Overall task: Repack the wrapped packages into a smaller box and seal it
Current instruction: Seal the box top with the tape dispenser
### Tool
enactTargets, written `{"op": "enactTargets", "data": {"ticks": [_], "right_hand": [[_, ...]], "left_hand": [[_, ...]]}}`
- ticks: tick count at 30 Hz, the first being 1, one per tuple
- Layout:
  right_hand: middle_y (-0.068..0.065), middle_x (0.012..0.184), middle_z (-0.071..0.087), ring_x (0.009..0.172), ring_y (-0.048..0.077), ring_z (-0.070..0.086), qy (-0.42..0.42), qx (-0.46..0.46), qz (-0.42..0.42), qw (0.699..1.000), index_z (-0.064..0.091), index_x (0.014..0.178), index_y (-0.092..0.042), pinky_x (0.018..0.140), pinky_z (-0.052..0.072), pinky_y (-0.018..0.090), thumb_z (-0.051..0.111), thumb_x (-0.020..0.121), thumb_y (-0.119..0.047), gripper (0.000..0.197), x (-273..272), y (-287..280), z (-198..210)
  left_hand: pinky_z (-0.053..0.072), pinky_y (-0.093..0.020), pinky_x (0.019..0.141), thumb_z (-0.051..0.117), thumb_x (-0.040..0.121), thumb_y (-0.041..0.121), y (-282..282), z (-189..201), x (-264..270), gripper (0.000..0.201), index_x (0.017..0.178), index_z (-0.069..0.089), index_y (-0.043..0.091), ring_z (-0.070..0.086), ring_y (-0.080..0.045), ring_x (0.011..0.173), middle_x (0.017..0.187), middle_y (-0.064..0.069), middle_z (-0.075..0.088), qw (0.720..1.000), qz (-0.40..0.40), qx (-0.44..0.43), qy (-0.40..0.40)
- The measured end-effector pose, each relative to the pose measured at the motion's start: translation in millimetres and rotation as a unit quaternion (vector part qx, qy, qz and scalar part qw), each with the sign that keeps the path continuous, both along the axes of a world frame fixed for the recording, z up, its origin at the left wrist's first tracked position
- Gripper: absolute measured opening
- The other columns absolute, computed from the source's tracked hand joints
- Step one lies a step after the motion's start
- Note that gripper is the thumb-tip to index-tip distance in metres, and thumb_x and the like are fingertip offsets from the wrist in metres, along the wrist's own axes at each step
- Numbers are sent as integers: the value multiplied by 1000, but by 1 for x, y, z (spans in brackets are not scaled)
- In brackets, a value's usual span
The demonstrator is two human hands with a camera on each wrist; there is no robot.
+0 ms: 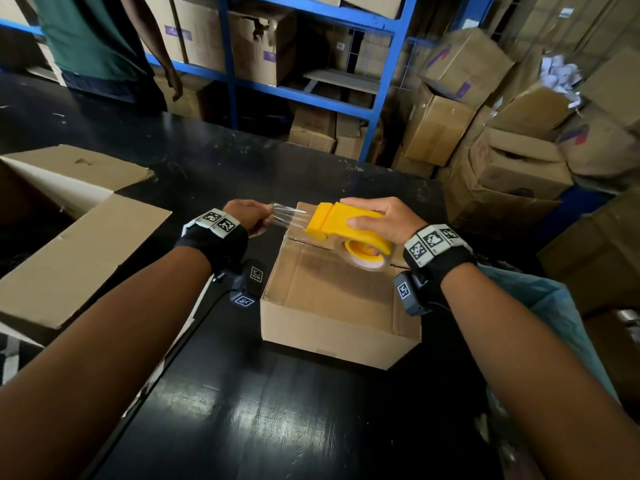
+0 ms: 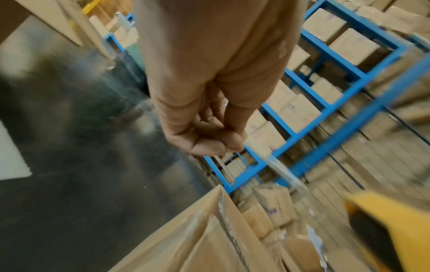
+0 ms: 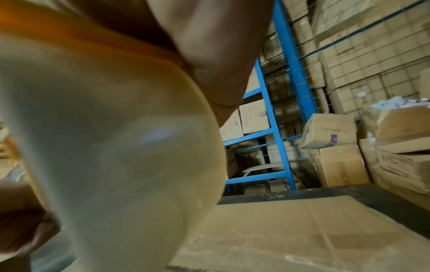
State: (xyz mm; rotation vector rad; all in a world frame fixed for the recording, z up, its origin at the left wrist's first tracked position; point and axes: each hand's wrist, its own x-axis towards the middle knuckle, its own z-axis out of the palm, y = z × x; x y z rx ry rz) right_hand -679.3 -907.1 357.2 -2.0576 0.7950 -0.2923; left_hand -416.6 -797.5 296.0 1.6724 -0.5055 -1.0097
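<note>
A small cardboard box (image 1: 332,299) sits closed on the black table (image 1: 270,420), its flaps down. My right hand (image 1: 384,220) grips a yellow tape dispenser (image 1: 343,225) over the box's far edge; its tape roll (image 3: 111,147) fills the right wrist view. My left hand (image 1: 251,216) pinches the free end of the clear tape (image 1: 289,216), stretched between hand and dispenser above the box's far left corner. In the left wrist view my left hand (image 2: 209,139) has its fingertips pressed together on the tape (image 2: 279,169), with the dispenser (image 2: 384,230) at lower right. No wrapped packages show.
A larger open cardboard box (image 1: 69,244) lies on the table at left. A person in a green shirt (image 1: 90,39) stands at the far side. Blue shelving (image 1: 311,91) with cartons stands behind; stacked cartons (image 1: 502,133) crowd the right. A bluish plastic bag (image 1: 554,320) is at my right elbow.
</note>
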Motion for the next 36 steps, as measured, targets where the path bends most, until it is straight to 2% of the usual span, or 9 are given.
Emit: {"op": "enactTargets", "data": {"ticks": [5,7,9,11,15,19,26,29,36], "right_hand": [[-1,120,65,109,14,61,-3,34,-24,999,65,109,-43,92,50,29,72,82,-29,31,-20,-14,-4],[-1,119,66,105,15,63,4,46,-36,998,66,109,-41,87,55,32,72,81,-32,30,-23,-16,-11],[0,119,66,99,14,65,12,51,-50,997,68,111,-37,73,58,24,73,80,-32,31,-22,-17,-16],[0,116,67,91,12,64,18,51,-61,997,69,112,-34,56,52,14,74,81,-30,32,-22,-19,-19],[-2,113,66,93,16,65,34,57,-74,995,68,102,-43,60,55,24,73,81,-32,25,-22,-25,-26],[-3,106,67,80,12,62,53,65,-83,993,69,113,-33,45,46,13,73,81,-32,32,-20,-29,-33],[-4,103,66,82,14,64,68,80,-85,991,69,108,-37,48,49,18,72,81,-32,27,-18,-33,-36],[-4,100,66,75,12,63,71,83,-89,990,70,108,-35,44,47,15,72,82,-31,27,-18,-33,-36],[-2,100,67,80,19,66,78,82,-93,989,71,96,-42,55,57,31,74,80,-34,19,-15,-32,-36]], "left_hand": [[45,-16,39,54,95,14,15,-14,14,19,77,58,9,50,-2,36,63,-5,52,999,21,1,37],[45,-15,39,54,94,11,14,-21,10,20,74,57,10,50,-2,36,58,-3,54,997,28,5,69],[43,-15,39,55,93,10,9,-25,6,20,73,57,11,48,-2,34,49,2,56,995,38,17,95],[42,-15,38,54,92,10,3,-29,3,20,72,57,11,47,-2,34,46,3,56,995,39,27,93],[45,-15,40,50,95,9,-3,-40,0,22,74,55,12,48,-2,36,61,-2,53,996,16,34,76],[46,-17,41,55,94,11,-5,-56,1,16,78,58,9,49,-7,38,60,-5,53,997,4,66,50],[48,-21,50,60,90,9,-8,-76,-10,16,75,60,8,49,-14,51,58,-7,52,993,-45,105,3],[46,-15,41,56,91,7,-13,-79,-18,17,75,59,10,49,-9,40,58,-7,50,992,-57,110,-6],[41,-15,39,48,90,0,-12,-66,-25,20,76,55,11,38,-6,28,33,1,42,986,-76,149,-13]]}}
